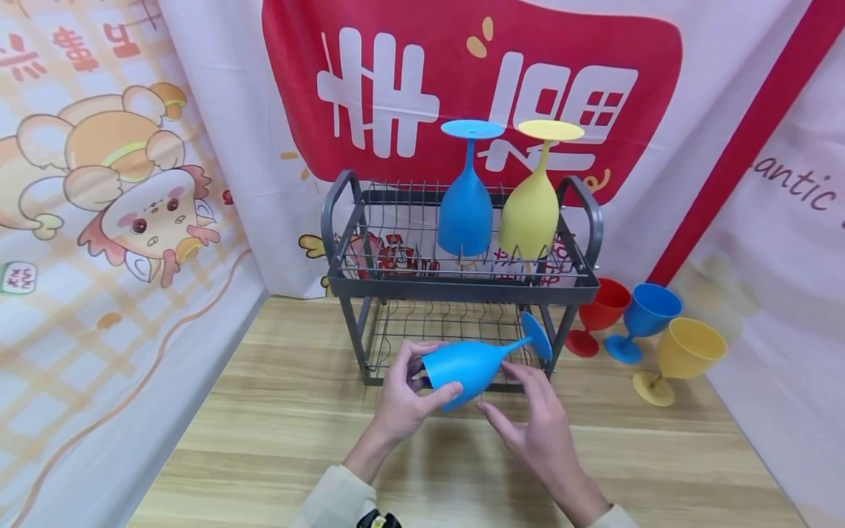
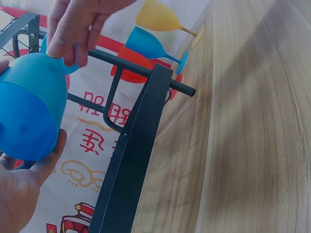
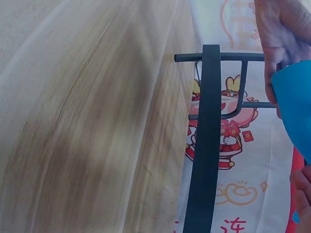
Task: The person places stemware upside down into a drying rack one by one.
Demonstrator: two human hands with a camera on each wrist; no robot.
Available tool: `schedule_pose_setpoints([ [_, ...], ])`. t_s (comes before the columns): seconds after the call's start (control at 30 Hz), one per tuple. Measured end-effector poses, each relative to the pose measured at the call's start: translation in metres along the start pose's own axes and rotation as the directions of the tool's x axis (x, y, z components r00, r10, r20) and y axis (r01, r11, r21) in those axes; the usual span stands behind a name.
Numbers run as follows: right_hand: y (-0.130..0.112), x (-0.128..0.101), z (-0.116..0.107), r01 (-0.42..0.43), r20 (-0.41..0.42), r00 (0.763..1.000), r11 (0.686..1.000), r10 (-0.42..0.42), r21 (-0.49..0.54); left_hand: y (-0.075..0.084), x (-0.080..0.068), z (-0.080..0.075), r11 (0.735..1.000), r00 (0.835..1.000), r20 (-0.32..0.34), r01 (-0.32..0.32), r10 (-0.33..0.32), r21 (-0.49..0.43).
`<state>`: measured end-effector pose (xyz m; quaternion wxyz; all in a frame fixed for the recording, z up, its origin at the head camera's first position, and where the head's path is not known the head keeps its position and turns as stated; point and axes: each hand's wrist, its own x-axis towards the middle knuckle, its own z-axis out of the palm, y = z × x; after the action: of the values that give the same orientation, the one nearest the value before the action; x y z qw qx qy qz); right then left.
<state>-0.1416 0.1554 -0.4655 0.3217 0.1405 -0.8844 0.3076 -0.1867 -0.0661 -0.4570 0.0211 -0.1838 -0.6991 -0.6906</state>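
Nearest the camera, two hands are working over a light wooden table [image 1: 277, 440]. The left hand [image 1: 403, 400] is gripping the bowl of a blue goblet [image 1: 465, 367], thumb and fingers curled round the rim end; the left wrist view is showing the same bowl resting against the palm. The right hand [image 1: 538, 425] is touching the bowl's narrow end with nearly straight fingers, spread slightly apart, not clamped. The goblet is lying on its side in the air, just in front of the lower tier of a dark grey wire dish rack [image 1: 343, 220], its foot pointing right and away.

On the rack's upper tier, a second blue goblet [image 1: 465, 213] and a yellow goblet [image 1: 530, 213] are standing upside down, side by side, feet uppermost.

To the right of the rack, on the table, a red goblet [image 1: 597, 312], another blue goblet [image 1: 645, 315] and another yellow goblet [image 1: 683, 352] are standing upright, close together.

Farthest back, a printed backdrop [image 1: 726, 110] is hanging, bearing large white Chinese characters on a red panel; they are not being read with certainty. At right, the letters "antic" are showing in script. At left, cartoon animals [image 1: 125, 176] are printed.
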Motion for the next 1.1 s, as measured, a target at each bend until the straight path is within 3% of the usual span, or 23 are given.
schedule_pose_setpoints([
  [0.13, -0.003, -0.002, 0.0, -0.129, 0.065, 0.99, 0.988, 0.123, 0.089, -0.001, 0.0, 0.0, 0.999, 1.0, 0.006, 0.013, -0.012, -0.037],
  [0.3, -0.006, -0.003, 0.0, -0.263, 0.147, 0.961, 0.941, 0.235, 0.213, -0.004, -0.002, -0.003, 0.998, 0.997, 0.047, 0.056, -0.057, 0.014],
  [0.6, -0.006, -0.003, 0.003, -0.401, 0.241, 0.914, 0.819, 0.327, 0.411, -0.021, -0.003, -0.003, 0.986, 0.981, 0.141, 0.119, -0.135, 0.119],
  [0.83, 0.0, -0.001, 0.004, -0.545, 0.348, 0.837, 0.693, 0.422, 0.472, -0.025, -0.004, 0.002, 0.987, 0.972, 0.187, 0.126, -0.142, 0.097],
  [0.9, 0.003, 0.0, 0.004, -0.563, 0.372, 0.825, 0.679, 0.425, 0.472, -0.026, -0.003, 0.003, 0.987, 0.97, 0.197, 0.125, -0.144, 0.102],
  [1.1, 0.005, -0.001, 0.004, -0.579, 0.418, 0.81, 0.674, 0.411, 0.459, -0.024, -0.003, 0.002, 0.986, 0.966, 0.221, 0.108, -0.134, 0.128],
])
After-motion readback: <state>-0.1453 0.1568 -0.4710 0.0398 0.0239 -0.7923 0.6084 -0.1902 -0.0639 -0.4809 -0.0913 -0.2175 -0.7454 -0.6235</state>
